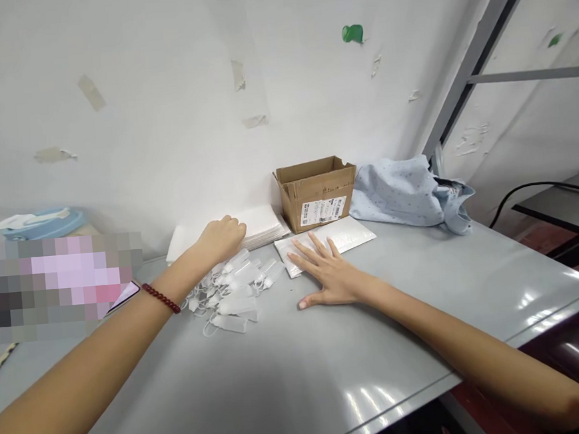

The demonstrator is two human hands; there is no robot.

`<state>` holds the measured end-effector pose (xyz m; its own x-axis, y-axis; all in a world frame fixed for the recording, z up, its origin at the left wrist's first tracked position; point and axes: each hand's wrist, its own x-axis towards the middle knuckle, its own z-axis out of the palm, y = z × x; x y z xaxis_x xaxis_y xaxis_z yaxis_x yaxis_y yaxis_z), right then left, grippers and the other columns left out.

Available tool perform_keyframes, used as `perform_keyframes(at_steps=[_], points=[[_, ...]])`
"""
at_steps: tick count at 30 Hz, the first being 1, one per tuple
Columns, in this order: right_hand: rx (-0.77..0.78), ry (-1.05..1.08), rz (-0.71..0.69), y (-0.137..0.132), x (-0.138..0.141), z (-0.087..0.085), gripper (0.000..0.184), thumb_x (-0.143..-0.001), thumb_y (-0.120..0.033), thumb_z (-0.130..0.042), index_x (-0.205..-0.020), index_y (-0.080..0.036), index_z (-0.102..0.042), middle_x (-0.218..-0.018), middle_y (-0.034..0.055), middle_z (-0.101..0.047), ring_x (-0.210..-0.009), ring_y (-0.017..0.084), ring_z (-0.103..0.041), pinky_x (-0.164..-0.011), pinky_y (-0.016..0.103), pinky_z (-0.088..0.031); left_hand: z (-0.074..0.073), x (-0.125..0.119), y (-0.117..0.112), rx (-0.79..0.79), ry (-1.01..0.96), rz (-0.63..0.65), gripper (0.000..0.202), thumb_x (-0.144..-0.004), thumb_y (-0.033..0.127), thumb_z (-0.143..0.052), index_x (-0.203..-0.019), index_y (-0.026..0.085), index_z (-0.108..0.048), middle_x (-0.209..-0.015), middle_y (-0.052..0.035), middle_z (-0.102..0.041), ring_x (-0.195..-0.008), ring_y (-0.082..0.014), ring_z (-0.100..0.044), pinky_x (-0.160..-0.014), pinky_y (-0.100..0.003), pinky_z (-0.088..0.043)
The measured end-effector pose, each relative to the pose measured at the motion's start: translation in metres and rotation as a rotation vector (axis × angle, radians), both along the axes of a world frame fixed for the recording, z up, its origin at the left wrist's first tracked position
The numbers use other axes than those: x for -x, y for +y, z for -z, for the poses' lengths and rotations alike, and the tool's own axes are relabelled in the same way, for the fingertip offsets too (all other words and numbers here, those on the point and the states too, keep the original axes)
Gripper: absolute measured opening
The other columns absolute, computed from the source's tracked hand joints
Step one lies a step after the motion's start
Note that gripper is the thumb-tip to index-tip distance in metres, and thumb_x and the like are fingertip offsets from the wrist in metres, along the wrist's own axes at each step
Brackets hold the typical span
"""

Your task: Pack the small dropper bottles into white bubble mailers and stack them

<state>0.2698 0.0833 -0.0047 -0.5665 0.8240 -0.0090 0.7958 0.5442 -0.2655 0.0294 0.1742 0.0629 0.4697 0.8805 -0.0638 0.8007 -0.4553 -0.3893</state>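
Behind everything stands a white wall (159,87) with torn scraps of tape, closing off the far side of the grey, smooth-topped table (208,397). The table's near edge slants from bottom centre up toward the right, and a broad bare stretch lies between that edge and the things along the wall; more open surface runs out to the right, past the right forearm.

At the far right of the row, a pale blue, speckled cloth (392,192) lies bunched beside an open brown cardboard box (317,185). The box's mouth faces up, its long side runs left to right, and its labelled face is turned toward the person. Left of the box, a stack of flat white packs (265,225) stretches lengthwise along the wall. In front of the stack lies a loose heap of small translucent, looped pieces (236,306), pointing various ways.

A flat white rectangular packet (353,232) lies on the table before the box, its long axis running left to right, the right end angled slightly away. The right hand (332,277) rests over its near side, fingers spread wide, thumb out over bare table. The left hand (218,239), above a dark red beaded bracelet (160,299), is over the stack and the heap's far side; its fingers curl under, tips hidden, so whether they pinch anything cannot be told.
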Motion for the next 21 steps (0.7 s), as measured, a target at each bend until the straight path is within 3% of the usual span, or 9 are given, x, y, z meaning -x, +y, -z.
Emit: perform_keyframes(at_steps=[5, 10, 13, 15, 18, 21], points=[[0.063, 0.07, -0.014, 0.005, -0.001, 0.006, 0.101, -0.072, -0.082, -0.041, -0.149, -0.023, -0.014, -0.156, 0.0035, -0.002, -0.141, 0.033, 0.013, -0.108, 0.061, 0.009, -0.004, 0.0, 0.008, 0.008, 0.064, -0.041, 0.031, -0.09, 0.031, -0.056, -0.117, 0.015, -0.054, -0.117, -0.0092, -0.058, -0.098, -0.0212, -0.06, -0.082, -0.041, -0.052], [0.13, 0.219, -0.013, 0.007, -0.006, 0.007, 0.1, -0.069, -0.078, -0.053, -0.148, -0.025, -0.021, -0.156, 0.002, -0.007, -0.142, 0.031, 0.01, -0.109, 0.057, 0.012, -0.01, 0.011, 0.011, -0.043, 0.059, -0.049, 0.03, -0.09, 0.032, -0.056, -0.115, 0.015, -0.055, -0.113, -0.008, -0.059, -0.095, -0.0194, -0.061, -0.08, -0.039, -0.053], [0.153, 0.388, 0.04, 0.007, -0.008, 0.005, 0.095, -0.068, -0.075, -0.058, -0.145, -0.024, -0.032, -0.155, 0.0051, -0.015, -0.143, 0.031, -0.001, -0.112, 0.053, 0.009, -0.014, 0.013, -0.006, -0.125, 0.019, 0.013, 0.015, -0.091, 0.015, -0.051, -0.1, 0.01, -0.062, -0.095, -0.011, -0.065, -0.087, -0.0222, -0.063, -0.073, -0.037, -0.053], [0.147, 0.549, 0.127, 0.008, -0.007, 0.002, 0.084, -0.079, -0.073, -0.045, -0.143, -0.02, -0.035, -0.154, 0.0088, -0.02, -0.142, 0.03, -0.011, -0.114, 0.051, 0.0, -0.014, 0.009, -0.028, -0.2, -0.022, 0.078, 0.025, -0.086, 0.0, -0.041, -0.093, 0.006, -0.064, -0.085, -0.0164, -0.066, -0.086, -0.0283, -0.063, -0.069, -0.039, -0.051], [0.183, 0.807, 0.247, 0.008, -0.004, -0.004, 0.072, -0.093, -0.065, -0.017, -0.139, -0.015, -0.042, -0.144, 0.0144, -0.041, -0.134, 0.028, -0.036, -0.109, 0.048, -0.027, -0.005, -0.001, -0.068, -0.306, -0.094, 0.177, 0.038, -0.084, -0.004, -0.031, -0.105, 0.003, -0.062, -0.095, -0.023, -0.065, -0.091, -0.0331, -0.062, -0.07, -0.043, -0.049], [0.311, 0.983, 0.282, 0.005, 0.0, -0.01, 0.069, -0.092, -0.063, -0.026, -0.119, -0.009, -0.06, -0.111, 0.0172, -0.068, -0.102, 0.027, -0.065, -0.087, 0.041, -0.051, 0.012, -0.011, -0.101, -0.344, -0.15, 0.311, 0.039, -0.09, 0.003, -0.03, -0.118, 0.005, -0.057, -0.116, -0.024, -0.061, -0.108, -0.033, -0.058, -0.08, -0.043, -0.048]])
